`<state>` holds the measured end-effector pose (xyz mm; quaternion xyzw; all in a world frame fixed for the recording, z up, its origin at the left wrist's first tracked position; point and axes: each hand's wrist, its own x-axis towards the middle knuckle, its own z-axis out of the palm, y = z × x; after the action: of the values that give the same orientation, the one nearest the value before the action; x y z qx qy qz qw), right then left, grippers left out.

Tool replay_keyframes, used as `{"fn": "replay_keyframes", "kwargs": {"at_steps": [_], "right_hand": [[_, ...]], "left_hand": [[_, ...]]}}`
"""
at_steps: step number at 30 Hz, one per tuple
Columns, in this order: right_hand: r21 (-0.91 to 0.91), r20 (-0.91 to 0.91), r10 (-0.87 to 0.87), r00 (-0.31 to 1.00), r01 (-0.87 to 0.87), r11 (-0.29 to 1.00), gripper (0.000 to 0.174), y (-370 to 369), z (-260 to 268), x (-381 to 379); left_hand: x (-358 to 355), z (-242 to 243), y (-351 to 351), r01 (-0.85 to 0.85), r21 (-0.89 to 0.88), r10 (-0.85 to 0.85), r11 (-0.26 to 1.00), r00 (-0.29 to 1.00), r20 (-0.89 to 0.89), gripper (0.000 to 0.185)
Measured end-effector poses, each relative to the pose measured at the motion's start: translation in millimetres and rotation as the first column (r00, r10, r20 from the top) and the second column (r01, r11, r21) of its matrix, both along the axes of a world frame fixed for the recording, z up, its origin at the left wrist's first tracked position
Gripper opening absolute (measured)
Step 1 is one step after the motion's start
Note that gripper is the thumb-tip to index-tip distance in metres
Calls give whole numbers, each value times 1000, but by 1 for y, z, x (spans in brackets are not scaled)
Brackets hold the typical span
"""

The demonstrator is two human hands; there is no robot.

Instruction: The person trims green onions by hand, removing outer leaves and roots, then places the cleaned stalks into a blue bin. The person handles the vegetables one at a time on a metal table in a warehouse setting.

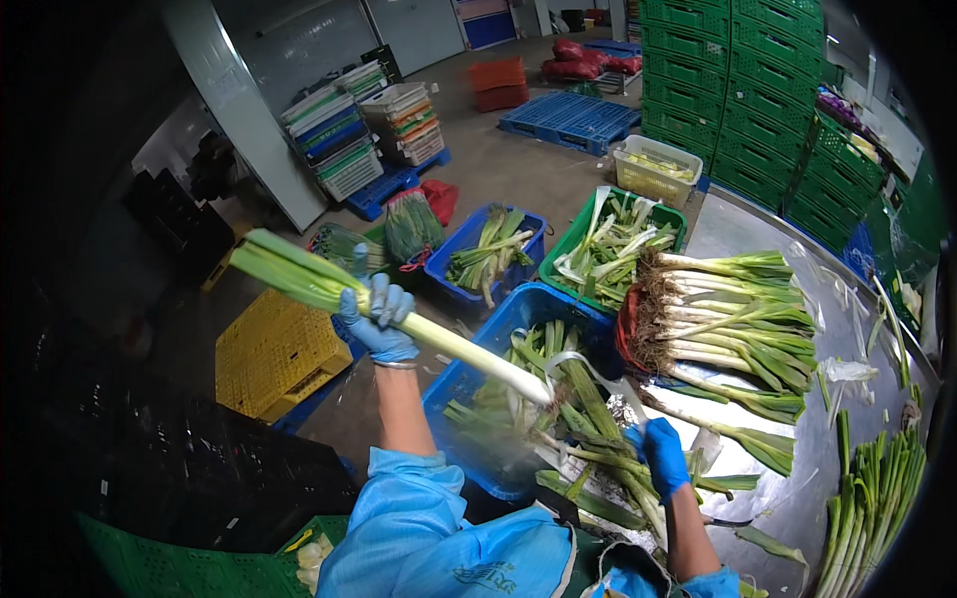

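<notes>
My left hand [383, 314], in a blue glove, grips a large leek [463, 353] by its middle. Its green top points up to the left, and its white root end hangs over a blue plastic crate [441, 418] of leek trimmings. Gloved as well, my right hand [662, 456] is closed at the lower end of a pale, curling strip of leek leaf [624, 389]. Loose leaves and trimmings [620, 467] lie beside and below that hand. To its upper right, untrimmed leeks with brown roots [718, 314] are stacked on the metal table [785, 508].
Beyond the blue crate stand a green crate [680, 224] and a smaller blue crate [441, 258], both holding leeks or leaves. A bundle of leeks [871, 493] lies at the table's right. A yellow pallet [277, 351] is at the left; green crates [762, 112] are stacked behind the table.
</notes>
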<state>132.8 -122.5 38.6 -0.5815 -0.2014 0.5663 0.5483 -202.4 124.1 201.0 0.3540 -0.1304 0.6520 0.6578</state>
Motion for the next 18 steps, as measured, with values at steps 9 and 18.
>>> {"fn": "replay_keyframes", "kwargs": {"at_steps": [9,18], "right_hand": [[298,607,289,740,-549,781,85,59,93,-56],[352,612,-8,791,-264,898,19,49,12,-77]], "left_hand": [[28,0,-15,84,-116,-84,990,996,6,42],[65,-6,-7,18,-304,-43,953,996,-76,52]]}}
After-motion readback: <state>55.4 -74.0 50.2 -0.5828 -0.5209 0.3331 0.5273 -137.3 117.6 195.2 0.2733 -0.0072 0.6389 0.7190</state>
